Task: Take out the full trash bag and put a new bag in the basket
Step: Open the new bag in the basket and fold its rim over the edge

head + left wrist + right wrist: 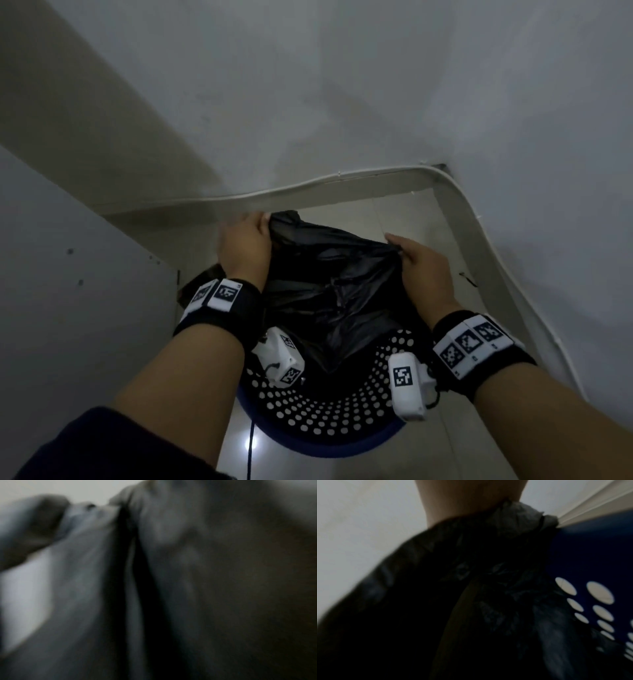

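- Hands first: the left hand (245, 245) grips the far left edge of the black trash bag (337, 291), fingers curled round a bunch of plastic, and the right hand (419, 262) pinches the bag's edge on the far right side. The two are well apart, with the bag's mouth stretched between them.
- Bag position: it hangs into the blue perforated basket (329, 416), which stands on the tiled floor (404, 212) in a corner by the white wall (376, 85). The right wrist view shows dark plastic lying against the inside of the basket wall (590, 555).
- Which bag this is cannot be told for certain; it looks limp and crumpled rather than bulging, so I judge it more likely the new liner being spread than the full one being lifted.
- If lining: keep both grips on the hem itself, not on the folds lower down, and carry the opening wider than the rim before folding it over.
- Seat the far side of the rim first, since both hands are already there, then work round to the near side.
- Push the bottom down into the basket so trapped air does not hold it up.
- Risk: thin plastic may tear if pulled hard over the rim, so stretch it gently.
- The left wrist view is too blurred to add anything.
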